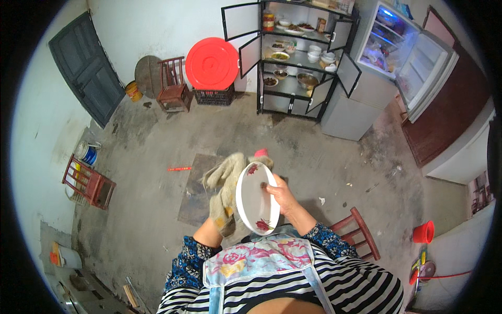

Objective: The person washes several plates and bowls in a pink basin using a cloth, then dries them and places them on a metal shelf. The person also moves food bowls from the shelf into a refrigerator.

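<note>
A white oval dish (251, 204) with red flowers printed inside its ends is held tilted in front of my body. My right hand (285, 198), bare, grips its right rim, with the thumb over the inside. My left hand (223, 210) is covered by a worn beige knit work glove and sits against the dish's left side. More glove fabric (230, 167) sticks out above it, with loose threads. Behind the dish's far end shows a pink-tipped piece (261, 152). The dish hides part of my left hand, so its grip cannot be seen.
A cabinet (290, 96) with open doors holds bowls of food. Beside it stands a refrigerator (349, 114), its upper door open. Wooden chairs (94, 188) (172, 92) stand along the walls; another chair (364, 235) is close at my right. A dark board (192, 196) lies on the floor.
</note>
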Motion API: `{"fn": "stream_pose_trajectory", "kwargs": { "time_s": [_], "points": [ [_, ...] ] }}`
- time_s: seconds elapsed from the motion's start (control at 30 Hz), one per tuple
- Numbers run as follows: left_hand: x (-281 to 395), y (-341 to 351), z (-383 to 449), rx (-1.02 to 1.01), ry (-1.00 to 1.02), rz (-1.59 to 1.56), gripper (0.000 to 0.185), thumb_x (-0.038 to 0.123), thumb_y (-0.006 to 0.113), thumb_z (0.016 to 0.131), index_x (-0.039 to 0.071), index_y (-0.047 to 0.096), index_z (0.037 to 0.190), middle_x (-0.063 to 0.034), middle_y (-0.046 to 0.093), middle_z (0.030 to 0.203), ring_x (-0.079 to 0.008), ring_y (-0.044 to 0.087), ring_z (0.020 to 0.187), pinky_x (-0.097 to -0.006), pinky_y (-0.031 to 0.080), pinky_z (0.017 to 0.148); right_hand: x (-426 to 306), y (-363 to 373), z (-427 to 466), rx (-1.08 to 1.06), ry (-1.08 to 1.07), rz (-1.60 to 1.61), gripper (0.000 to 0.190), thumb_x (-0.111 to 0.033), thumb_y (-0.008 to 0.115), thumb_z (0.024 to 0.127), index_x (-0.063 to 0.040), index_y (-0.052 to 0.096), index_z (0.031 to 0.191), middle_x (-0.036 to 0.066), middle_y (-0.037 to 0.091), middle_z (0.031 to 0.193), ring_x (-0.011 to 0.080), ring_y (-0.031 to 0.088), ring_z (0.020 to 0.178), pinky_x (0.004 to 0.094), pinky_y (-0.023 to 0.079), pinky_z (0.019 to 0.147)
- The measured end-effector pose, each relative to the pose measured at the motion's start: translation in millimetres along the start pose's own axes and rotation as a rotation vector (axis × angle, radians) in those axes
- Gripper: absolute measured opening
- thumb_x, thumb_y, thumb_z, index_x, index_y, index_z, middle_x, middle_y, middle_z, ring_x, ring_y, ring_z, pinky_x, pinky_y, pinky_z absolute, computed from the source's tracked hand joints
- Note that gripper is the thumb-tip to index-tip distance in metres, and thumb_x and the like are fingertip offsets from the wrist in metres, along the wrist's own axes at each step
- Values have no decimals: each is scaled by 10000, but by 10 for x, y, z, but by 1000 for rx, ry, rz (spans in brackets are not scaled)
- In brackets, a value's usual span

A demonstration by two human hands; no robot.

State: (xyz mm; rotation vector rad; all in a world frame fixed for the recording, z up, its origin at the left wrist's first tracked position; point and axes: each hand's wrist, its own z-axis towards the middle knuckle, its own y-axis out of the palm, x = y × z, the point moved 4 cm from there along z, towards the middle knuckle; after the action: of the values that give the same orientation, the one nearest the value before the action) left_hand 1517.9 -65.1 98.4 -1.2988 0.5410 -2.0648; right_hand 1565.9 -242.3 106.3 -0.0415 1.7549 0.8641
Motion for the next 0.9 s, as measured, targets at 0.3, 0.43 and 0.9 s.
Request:
{"fn": "stream_pose_trajectory", "kwargs": {
  "time_s": [0.3, 0.43, 0.9],
  "points": [
    [327, 374, 41, 249, 58, 162, 209, 120, 680, 858, 63, 611, 1047, -116, 637, 981, -291, 634, 954, -410, 507, 835, -606, -373, 343, 484, -649, -239, 338, -137, 594, 1021, 31, 562, 1313, 119, 674, 1161, 201, 647, 1014, 336, 531, 901],
    [258, 837, 487, 377, 86, 206, 202, 110, 682, 865, 65, 607, 1048, -109, 636, 980, -286, 634, 951, -408, 505, 832, -688, -500, 432, 461, -668, -523, 444, -239, 543, 1051, 15, 488, 1411, 178, 615, 1281, 266, 589, 1180, 371, 458, 1034],
    [32, 2062, 2501, 85, 121, 842, 521, 218, 623, 941, 25, 496, 1407, -164, 508, 1415, -349, 467, 1335, -465, 345, 1150, -1900, -2753, 1672, 376, -413, -480, 465, -263, 502, 1071, 82, 530, 1382, 178, 672, 1178, 273, 627, 1074, 394, 481, 961]
  ]
}}
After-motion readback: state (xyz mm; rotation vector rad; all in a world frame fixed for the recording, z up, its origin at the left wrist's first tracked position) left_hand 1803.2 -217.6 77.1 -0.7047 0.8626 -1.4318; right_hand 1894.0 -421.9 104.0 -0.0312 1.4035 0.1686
